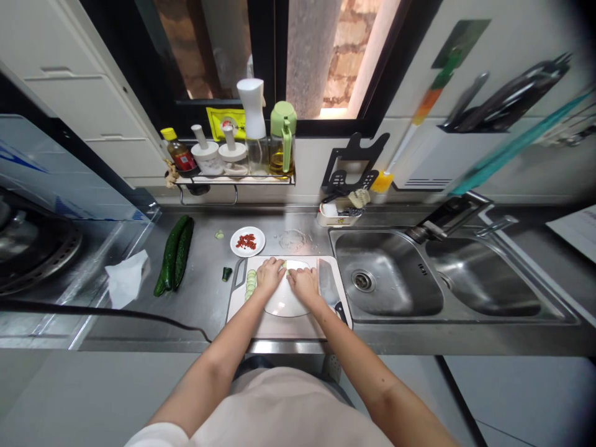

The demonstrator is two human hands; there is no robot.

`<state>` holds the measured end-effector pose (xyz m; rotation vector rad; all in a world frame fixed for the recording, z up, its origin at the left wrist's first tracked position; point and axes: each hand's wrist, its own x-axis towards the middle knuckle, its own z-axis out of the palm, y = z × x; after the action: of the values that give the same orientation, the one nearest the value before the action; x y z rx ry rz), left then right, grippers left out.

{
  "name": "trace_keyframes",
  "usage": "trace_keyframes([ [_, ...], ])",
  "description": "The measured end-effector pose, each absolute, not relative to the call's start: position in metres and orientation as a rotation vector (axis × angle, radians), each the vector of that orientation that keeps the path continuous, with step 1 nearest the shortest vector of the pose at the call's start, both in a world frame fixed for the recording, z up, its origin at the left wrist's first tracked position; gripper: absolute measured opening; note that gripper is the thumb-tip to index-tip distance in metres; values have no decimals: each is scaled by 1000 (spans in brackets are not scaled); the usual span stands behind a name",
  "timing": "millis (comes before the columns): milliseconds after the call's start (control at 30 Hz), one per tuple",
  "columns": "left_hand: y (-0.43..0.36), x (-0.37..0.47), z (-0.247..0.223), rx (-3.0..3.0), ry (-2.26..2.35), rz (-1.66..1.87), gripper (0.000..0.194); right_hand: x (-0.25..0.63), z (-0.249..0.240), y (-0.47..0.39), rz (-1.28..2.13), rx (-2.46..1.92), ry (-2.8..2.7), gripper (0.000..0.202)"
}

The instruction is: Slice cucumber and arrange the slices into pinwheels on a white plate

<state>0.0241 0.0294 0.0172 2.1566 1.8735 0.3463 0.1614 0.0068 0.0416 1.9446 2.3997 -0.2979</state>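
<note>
On a cutting board (pixel 285 331) lies a white plate (pixel 284 305), with both my hands over its far half. My left hand (pixel 270 276) is closed, its fingertips on a small pale green cucumber slice (pixel 284 265) near the plate's far rim. From the other side, my right hand (pixel 303 285) pinches close to the same spot; its fingertips partly hide what is there. A row of cucumber slices (pixel 250 285) runs down the board's left side. Along the right side rests a knife with a broad blade (pixel 328 282) and a black handle (pixel 341 311).
Left of the board are a cucumber end (pixel 226 274), whole cucumbers (pixel 177 254) and a crumpled white tissue (pixel 126 278). Behind it stands a small plate (pixel 234 248) of red pieces. A double sink (pixel 388 273) is at right. Bottles and jars fill a shelf (pixel 242 180).
</note>
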Motion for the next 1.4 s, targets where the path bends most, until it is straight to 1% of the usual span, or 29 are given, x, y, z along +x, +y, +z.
trace_keyframes([
  [433, 30, 24, 16, 2158, 1874, 342, 30, 158, 45, 6, -332, 1945, 2370, 34],
  [800, 27, 27, 23, 2127, 1890, 324, 30, 164, 44, -8, -347, 2004, 2414, 35],
  [1033, 19, 27, 24, 2059, 1926, 414, 31, 172, 43, -23, -389, 2051, 2369, 39],
  [1200, 4, 30, 19, 2007, 1924, 523, 28, 172, 43, -35, -440, 2083, 2396, 37],
  [1400, -20, 32, 21, 1967, 1859, 578, 27, 170, 44, -52, -422, 2105, 2449, 35],
])
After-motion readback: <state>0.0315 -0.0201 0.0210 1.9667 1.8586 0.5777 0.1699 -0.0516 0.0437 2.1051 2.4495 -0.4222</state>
